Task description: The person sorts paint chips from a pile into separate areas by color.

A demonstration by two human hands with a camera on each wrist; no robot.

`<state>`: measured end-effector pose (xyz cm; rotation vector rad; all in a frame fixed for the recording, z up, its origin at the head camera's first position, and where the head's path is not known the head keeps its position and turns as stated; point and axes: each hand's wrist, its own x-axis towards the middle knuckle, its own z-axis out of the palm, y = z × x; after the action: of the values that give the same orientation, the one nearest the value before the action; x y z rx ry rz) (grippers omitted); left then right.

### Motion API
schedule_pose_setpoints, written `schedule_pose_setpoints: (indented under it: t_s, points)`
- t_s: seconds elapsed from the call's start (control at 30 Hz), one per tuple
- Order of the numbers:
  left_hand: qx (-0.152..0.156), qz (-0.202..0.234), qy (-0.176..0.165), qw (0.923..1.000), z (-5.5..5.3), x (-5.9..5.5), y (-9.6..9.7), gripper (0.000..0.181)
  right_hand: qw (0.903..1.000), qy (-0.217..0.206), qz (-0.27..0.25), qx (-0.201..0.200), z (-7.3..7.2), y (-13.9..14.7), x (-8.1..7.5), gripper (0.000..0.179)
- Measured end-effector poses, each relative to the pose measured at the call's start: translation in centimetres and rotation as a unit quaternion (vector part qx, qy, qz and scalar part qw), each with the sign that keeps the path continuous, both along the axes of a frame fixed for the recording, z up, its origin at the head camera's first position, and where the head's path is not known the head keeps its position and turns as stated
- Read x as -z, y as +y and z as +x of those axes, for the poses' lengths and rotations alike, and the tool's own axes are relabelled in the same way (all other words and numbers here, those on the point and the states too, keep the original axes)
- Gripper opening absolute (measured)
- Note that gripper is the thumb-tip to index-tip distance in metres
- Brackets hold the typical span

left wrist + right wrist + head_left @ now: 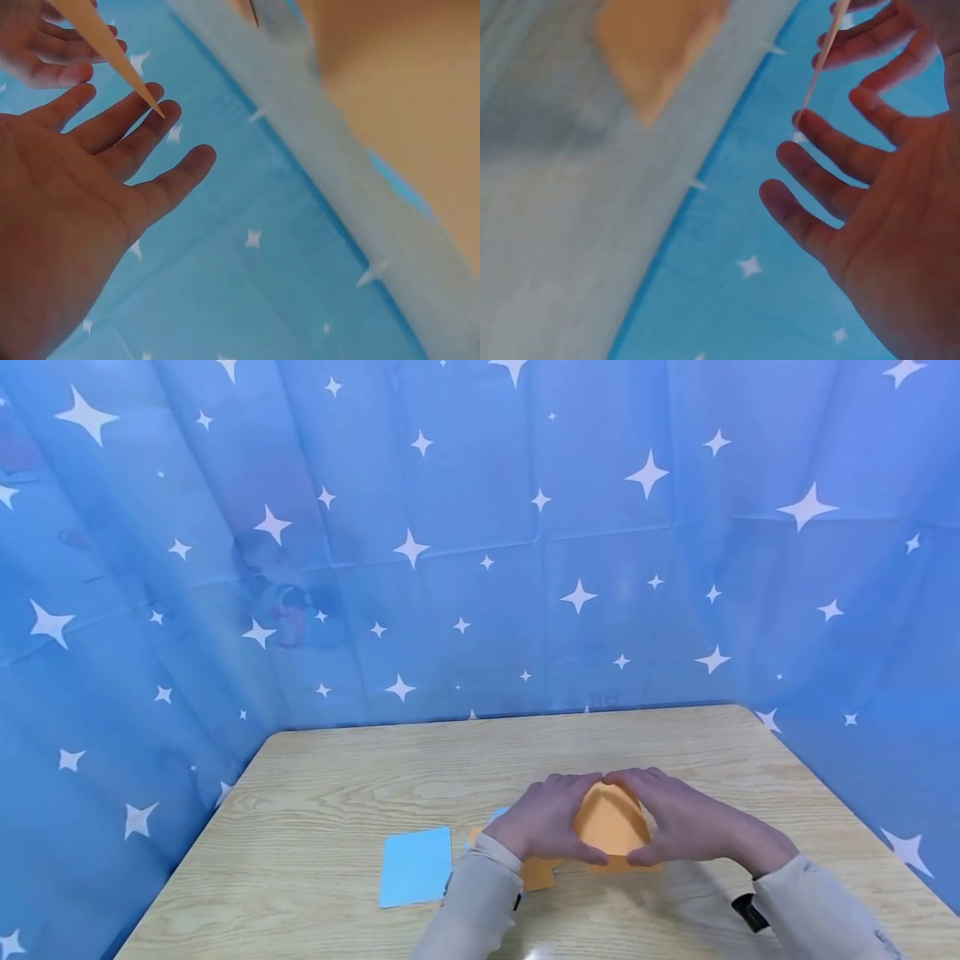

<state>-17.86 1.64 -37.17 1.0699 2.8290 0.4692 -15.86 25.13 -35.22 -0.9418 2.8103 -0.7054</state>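
A sheet of orange paper (611,818), bent or folded, is held up above the table between both hands. My left hand (551,817) grips its left side, index finger at the top and thumb at the bottom. On the opposite edge, my right hand (686,820) pinches it the same way, and the two index fingertips nearly meet. From the left wrist the paper (112,49) appears edge-on, its tip by the left fingers (142,154). In the right wrist view its thin edge (823,60) runs down to the right fingers (836,146). Both thumbs are hidden in the wrist views.
A light blue paper square (416,867) lies on the wooden table (315,827), left of the hands. More orange paper (538,877) and a bit of blue paper (498,812) show partly under the left hand. A blue star-patterned curtain (480,543) stands behind the table.
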Motion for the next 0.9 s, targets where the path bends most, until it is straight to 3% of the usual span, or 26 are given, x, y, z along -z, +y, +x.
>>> schedule_pose_setpoints:
  t_s: [0.2,0.5,0.9]
  points:
    - [-0.002,-0.037,-0.003,0.9993,0.2,1.5,2.4,0.1,0.999,-0.044,0.002,0.0,-0.1,1.9,1.8,0.093]
    - [-0.014,-0.068,-0.017,0.9975,0.1,2.9,3.7,0.097,0.9995,-0.028,0.006,-0.016,-0.6,2.8,4.1,0.087]
    - [-0.023,-0.096,-0.033,0.9945,0.0,3.2,4.3,0.096,0.9981,-0.055,-0.007,-0.027,-1.0,2.9,5.2,0.081]
